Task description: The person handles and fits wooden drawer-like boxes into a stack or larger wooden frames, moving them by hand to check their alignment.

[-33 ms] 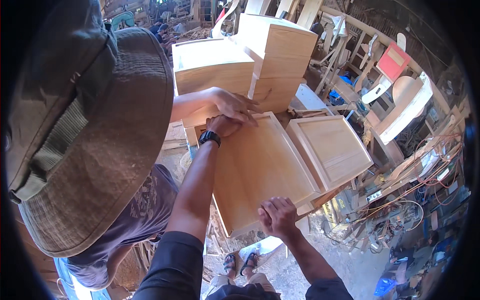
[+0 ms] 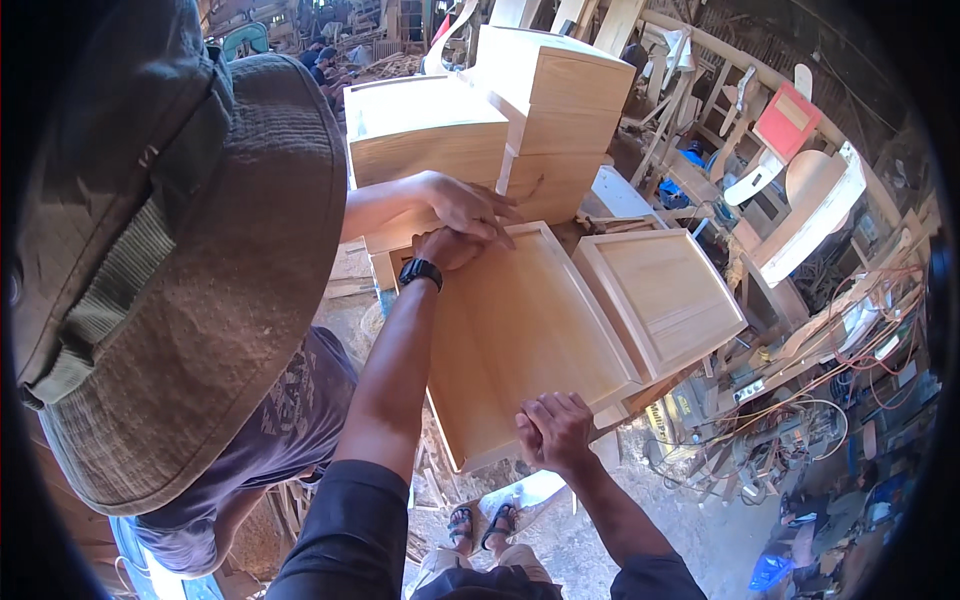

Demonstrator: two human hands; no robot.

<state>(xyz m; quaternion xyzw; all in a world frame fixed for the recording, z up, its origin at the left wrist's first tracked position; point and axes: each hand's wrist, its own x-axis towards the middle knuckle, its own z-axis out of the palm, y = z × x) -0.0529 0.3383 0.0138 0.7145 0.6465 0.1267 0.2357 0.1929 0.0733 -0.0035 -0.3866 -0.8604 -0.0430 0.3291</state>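
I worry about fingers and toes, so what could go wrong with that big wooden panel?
Squashed fingers: the left hand and the co-worker's hand are crowded together by the far end of the wooden panel, so they might bump or pinch.

Sore toes: the open sandals give little cover, so a slipping panel could hurt.

Splinters: the right hand is bare and curled by the panel's near edge, so rough wood might scratch it.

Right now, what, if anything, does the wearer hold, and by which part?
Cannot tell: the left hand is at the far edge of the wooden panel, the curled right hand at its near edge.
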